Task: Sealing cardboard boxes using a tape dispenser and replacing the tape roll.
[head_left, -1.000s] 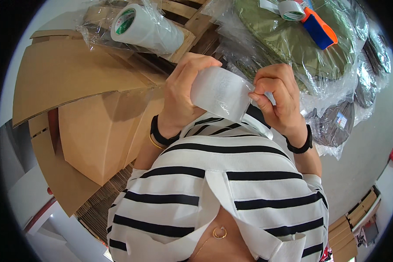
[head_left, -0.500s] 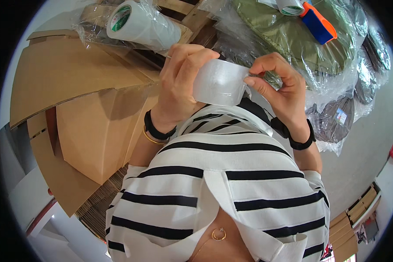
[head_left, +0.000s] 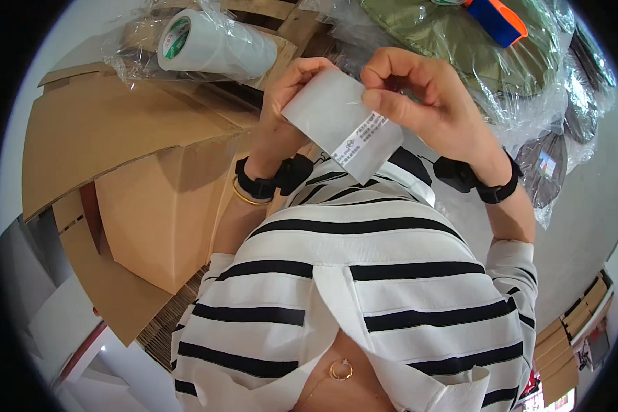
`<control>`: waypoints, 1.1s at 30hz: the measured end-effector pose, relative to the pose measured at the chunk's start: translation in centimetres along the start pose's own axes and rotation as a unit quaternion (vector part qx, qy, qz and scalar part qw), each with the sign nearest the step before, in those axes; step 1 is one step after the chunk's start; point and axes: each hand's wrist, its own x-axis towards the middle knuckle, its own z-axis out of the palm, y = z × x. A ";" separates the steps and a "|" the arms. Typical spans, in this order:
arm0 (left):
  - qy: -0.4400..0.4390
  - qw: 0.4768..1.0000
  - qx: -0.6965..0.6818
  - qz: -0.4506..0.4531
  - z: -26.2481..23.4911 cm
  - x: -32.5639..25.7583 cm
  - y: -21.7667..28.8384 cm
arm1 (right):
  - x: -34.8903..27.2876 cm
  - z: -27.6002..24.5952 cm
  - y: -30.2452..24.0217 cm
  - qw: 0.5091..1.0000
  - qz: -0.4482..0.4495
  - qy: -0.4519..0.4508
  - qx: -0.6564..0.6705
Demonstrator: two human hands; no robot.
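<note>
The left hand (head_left: 288,93) has its grip closed on the tape roll (head_left: 323,103), held up above the striped shirt (head_left: 391,275); the right hand (head_left: 429,103) works at the roll's edge, whether pinching tape I cannot tell; no pulled-out strip shows, and the cardboard (head_left: 165,213) is untouched
</note>
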 end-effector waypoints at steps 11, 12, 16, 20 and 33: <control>-0.015 0.998 0.036 0.047 -0.7 0.3 0.0 | 0.3 -1.5 0.3 0.998 0.035 0.004 0.045; -0.020 0.997 0.052 0.050 -0.7 0.2 0.0 | 0.3 -1.5 0.3 0.998 0.036 0.003 0.045; -0.025 0.995 0.080 0.059 -0.7 0.1 0.3 | 0.0 -1.6 0.2 0.999 0.039 0.009 0.012; -0.018 0.992 0.097 0.081 -0.7 0.3 0.7 | -0.2 -1.6 0.1 0.999 0.024 0.020 -0.015; 0.062 0.897 0.375 0.225 0.3 0.0 3.1 | -1.1 -0.3 0.2 0.941 -0.137 0.157 -0.265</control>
